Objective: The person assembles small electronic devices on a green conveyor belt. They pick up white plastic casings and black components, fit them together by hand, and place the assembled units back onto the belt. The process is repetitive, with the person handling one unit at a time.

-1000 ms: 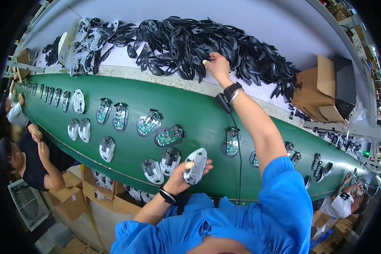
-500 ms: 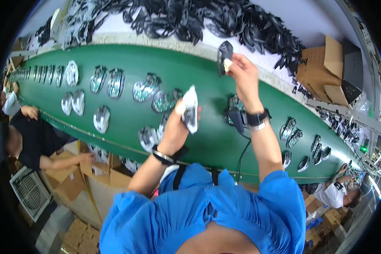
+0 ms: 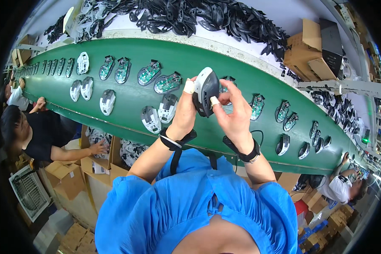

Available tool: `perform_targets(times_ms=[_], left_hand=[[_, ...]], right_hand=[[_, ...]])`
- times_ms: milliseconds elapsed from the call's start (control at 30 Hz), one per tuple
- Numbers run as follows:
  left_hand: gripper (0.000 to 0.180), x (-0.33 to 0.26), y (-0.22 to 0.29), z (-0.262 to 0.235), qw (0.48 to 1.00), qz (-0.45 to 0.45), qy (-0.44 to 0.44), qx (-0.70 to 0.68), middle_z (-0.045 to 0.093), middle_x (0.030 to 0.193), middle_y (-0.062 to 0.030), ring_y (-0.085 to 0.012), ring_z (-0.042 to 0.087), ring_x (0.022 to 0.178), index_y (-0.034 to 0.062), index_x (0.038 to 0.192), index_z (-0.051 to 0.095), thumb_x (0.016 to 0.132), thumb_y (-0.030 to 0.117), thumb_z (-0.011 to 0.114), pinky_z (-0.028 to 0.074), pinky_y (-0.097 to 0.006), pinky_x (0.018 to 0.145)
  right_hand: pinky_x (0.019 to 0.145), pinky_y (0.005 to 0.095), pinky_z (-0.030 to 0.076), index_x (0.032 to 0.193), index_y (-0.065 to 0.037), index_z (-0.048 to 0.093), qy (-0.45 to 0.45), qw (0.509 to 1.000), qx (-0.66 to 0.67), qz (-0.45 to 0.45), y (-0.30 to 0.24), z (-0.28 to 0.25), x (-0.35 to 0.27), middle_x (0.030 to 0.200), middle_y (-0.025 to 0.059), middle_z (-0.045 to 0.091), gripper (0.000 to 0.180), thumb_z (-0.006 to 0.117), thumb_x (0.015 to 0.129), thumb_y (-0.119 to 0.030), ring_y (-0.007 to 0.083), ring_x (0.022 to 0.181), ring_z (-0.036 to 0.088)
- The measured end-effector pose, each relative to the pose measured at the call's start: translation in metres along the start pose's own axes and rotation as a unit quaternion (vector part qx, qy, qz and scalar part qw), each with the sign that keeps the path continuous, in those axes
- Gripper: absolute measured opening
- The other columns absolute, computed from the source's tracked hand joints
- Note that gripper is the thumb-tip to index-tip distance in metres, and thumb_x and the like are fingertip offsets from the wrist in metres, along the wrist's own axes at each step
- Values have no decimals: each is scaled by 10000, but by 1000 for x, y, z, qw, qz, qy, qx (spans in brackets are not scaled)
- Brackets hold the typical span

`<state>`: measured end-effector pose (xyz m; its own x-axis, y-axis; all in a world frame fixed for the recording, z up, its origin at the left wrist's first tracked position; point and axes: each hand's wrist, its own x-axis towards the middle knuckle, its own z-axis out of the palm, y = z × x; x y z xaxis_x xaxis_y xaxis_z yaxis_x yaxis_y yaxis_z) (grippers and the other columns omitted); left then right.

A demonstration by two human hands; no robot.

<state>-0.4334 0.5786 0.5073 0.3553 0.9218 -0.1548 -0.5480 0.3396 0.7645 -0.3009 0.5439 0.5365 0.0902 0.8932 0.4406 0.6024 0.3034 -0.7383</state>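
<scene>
In front of my chest, above the green belt, I hold a white and black computer mouse tilted upright. My left hand is closed round its white side. My right hand pinches at the black side panel, which lies against the shell; whether it is seated cannot be seen. Pale coverings sit on some fingertips. Left of my hands lie open mouse bases with green circuit boards and white and grey mouse shells. Another base stands right of my right hand, and one behind it is partly hidden.
Black plastic panels are heaped along the white ledge beyond the belt. An open carton stands at the far right. More mouse parts lie on the right. A co-worker in black reaches into cartons at the left.
My right hand has come down from the ledge side with the black panel, bringing it against the white shell in my left hand. The left hand has moved slightly right and up.
</scene>
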Motion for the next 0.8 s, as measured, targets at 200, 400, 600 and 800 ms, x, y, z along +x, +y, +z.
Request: perform_targets(times_ms=[200,400,600,800], left_hand=[[546,-24,0,6,987,59,66,132,565,1108,-80,-129,549,971,-2,1269,432,800,114,685,476,-276,829],[670,-44,19,1,984,72,-38,159,540,1189,-63,-148,526,1081,13,1317,441,732,148,736,423,-281,941],[750,-59,20,0,977,79,-104,168,534,1255,-86,-175,525,1148,12,1353,434,700,117,788,422,-314,981],[658,-68,4,-15,984,24,-74,160,594,1191,-103,-157,577,1060,-28,1304,490,710,86,749,469,-295,915]], right_hand=[[590,343,492,1222,-58,547,-14,996,-61,-56,-22,0,-17,714,57,577,507,679,740,26,211,662,595],[813,305,525,1401,-68,407,-111,981,136,82,-38,-40,-30,953,86,685,774,734,700,-44,175,872,662],[774,313,561,1366,-6,445,-264,868,375,189,-27,-58,3,1264,116,548,625,656,778,37,205,1071,579],[719,315,607,1340,22,452,-257,795,397,379,-33,-50,-5,1255,129,559,551,639,822,16,233,1090,599]])
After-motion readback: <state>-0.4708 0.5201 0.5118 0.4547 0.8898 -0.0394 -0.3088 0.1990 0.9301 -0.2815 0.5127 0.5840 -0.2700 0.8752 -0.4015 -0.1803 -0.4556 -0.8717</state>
